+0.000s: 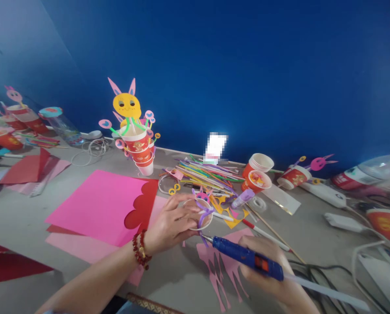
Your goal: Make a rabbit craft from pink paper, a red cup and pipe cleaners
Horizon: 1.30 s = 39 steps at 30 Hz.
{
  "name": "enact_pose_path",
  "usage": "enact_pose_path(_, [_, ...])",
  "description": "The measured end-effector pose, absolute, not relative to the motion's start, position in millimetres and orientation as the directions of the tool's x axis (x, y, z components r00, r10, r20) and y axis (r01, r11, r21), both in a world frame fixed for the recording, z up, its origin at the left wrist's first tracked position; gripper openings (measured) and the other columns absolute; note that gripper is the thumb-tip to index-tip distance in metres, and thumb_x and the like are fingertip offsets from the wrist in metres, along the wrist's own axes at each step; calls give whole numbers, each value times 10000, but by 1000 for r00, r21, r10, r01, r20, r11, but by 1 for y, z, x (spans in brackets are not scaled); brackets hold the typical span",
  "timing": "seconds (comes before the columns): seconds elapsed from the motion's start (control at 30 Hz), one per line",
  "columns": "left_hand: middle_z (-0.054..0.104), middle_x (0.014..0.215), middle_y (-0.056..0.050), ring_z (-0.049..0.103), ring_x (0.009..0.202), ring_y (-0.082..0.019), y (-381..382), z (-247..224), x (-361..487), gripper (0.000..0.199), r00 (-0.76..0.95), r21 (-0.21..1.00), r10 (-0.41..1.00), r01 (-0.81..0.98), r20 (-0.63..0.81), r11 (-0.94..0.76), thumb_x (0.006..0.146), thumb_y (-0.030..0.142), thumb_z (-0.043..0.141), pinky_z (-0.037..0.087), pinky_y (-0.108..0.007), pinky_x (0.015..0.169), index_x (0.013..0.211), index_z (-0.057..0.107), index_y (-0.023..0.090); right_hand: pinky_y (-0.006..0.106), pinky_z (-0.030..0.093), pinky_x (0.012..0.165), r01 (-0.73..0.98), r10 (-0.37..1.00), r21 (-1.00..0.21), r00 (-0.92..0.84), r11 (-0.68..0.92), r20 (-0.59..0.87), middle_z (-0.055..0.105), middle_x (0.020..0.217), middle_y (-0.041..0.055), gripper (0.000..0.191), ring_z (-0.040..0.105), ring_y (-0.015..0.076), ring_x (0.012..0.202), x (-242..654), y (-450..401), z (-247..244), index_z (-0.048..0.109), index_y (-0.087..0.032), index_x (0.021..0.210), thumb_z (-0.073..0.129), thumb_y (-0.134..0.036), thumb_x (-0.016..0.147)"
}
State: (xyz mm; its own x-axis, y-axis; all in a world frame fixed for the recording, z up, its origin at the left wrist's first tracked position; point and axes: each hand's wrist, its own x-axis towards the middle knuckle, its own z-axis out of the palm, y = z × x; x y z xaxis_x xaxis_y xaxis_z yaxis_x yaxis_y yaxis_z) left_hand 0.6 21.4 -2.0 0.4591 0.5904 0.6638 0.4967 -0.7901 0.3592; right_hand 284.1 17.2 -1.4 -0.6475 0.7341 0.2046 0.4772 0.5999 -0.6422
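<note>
My left hand (pixel 169 222) is wrapped around a paper cup (pixel 210 221) with its open mouth facing me. Purple pipe cleaners (pixel 205 213) cross the cup's mouth, and one end sticks out below the rim. A small pink paper face (pixel 202 197) shows at the cup's far side. In my right hand (pixel 263 266) is a blue hot glue gun (pixel 244 255), its metal nozzle close to the lower purple end. A white glue stick (pixel 326 288) runs out of the gun's back. Whether the nozzle touches the pipe cleaner, I cannot tell.
Pink paper sheets (pixel 97 205) lie left, cut pink scraps (pixel 211 266) under the glue gun. Behind are a bundle of pipe cleaners (pixel 201 174), a decorated cup stack (pixel 139 146) and paper cups (pixel 258 162). Black cables (pixel 316 274) and a power strip (pixel 324 194) are right.
</note>
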Motion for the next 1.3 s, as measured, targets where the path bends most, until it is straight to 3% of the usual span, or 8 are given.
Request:
enact_pose_path(0.33, [697,1063,-69,432,1286,-275,19,-8,-1,51,427,434,639,485,640,-759,849,170,673,438,-448,1014,897,676,188,217,285,313,-47,909,-989,-390,137,145,624,614,7,237,440,91,314,290,12,-1,600,-200,747,628,-417,841])
enact_pose_path(0.43, [666,1143,-84,409,1301,-275,19,-7,0,94,449,449,652,482,611,-752,883,155,622,439,-443,1009,941,684,195,201,259,289,-261,954,-933,-97,249,282,628,635,9,302,414,68,283,300,20,8,589,-198,719,654,-483,795])
enact_pose_path(0.57, [655,1154,-89,416,1285,-270,19,-5,1,115,495,452,625,434,603,-779,899,169,596,441,-439,1012,975,675,206,223,365,398,92,831,-915,392,392,396,626,712,7,229,482,96,407,336,46,16,580,-204,747,582,-408,852])
enact_pose_path(0.63, [662,1140,-95,452,1259,-267,18,-6,1,109,515,448,606,409,606,-795,906,173,583,407,-470,1052,970,668,198,258,418,488,527,800,-830,412,181,436,589,658,19,268,550,155,519,361,60,10,606,-192,815,520,-433,895])
enact_pose_path(0.7, [664,1144,-102,479,1245,-269,17,-8,0,96,518,452,601,397,609,-799,908,176,578,387,-486,1074,944,667,188,300,455,566,868,855,-481,337,-120,395,625,741,65,300,625,226,662,383,72,-1,587,-181,942,456,-449,916])
enact_pose_path(1.0, [650,1156,-106,436,1287,-274,14,-8,-1,84,476,501,614,354,630,-789,885,169,614,389,-477,1078,952,663,189,335,460,683,979,967,-154,163,-133,198,650,959,119,257,658,278,830,409,91,-41,609,-160,1021,620,-191,767])
enact_pose_path(1.2, [689,1100,-108,473,1256,-281,14,-5,2,74,448,511,612,337,652,-791,880,253,636,416,-476,1055,867,669,187,453,463,892,992,972,-123,65,-37,225,628,1134,171,284,611,333,1033,407,89,-25,598,-147,1073,577,-199,794])
enact_pose_path(1.3, [696,1112,-107,497,1234,-275,15,-5,4,129,441,517,611,326,658,-791,884,306,628,415,-479,1061,865,678,189,448,504,863,938,924,-299,-53,176,378,642,1107,122,281,639,301,961,364,70,2,598,-203,1089,573,-353,853])
